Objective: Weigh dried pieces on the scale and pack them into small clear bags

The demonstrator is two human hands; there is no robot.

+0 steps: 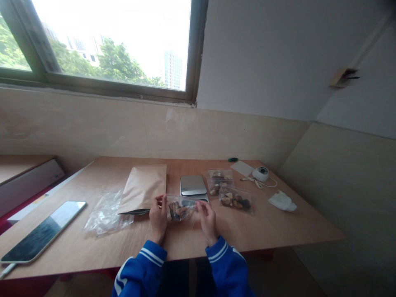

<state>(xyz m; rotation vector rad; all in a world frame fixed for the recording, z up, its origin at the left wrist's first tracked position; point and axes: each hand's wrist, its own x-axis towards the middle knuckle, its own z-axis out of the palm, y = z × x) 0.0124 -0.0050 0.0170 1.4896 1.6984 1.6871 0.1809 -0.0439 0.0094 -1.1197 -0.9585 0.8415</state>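
Between my two hands is a clear zip bag [181,211] with brown, dried-looking pieces in its lower part. My left hand [158,216] pinches the bag's left upper corner, and my right hand [208,220] grips its right upper corner. Just behind the bag stands a small digital scale [193,185] with a silver plate; the bag partly covers its front. A brown kraft paper pouch [145,185] lies left of the scale, its dark open mouth toward me. More filled zip bags [235,199] of similar brown pieces lie to the right of the scale.
Crumpled clear plastic bags [107,214] lie at the left, beside a large phone or tablet [45,233] with a cable plugged in. On the right are a white round device [260,173] with a cord, a white paper [242,168] and a crumpled tissue [282,201]. A green-handled tool [233,159] lies near the wall.
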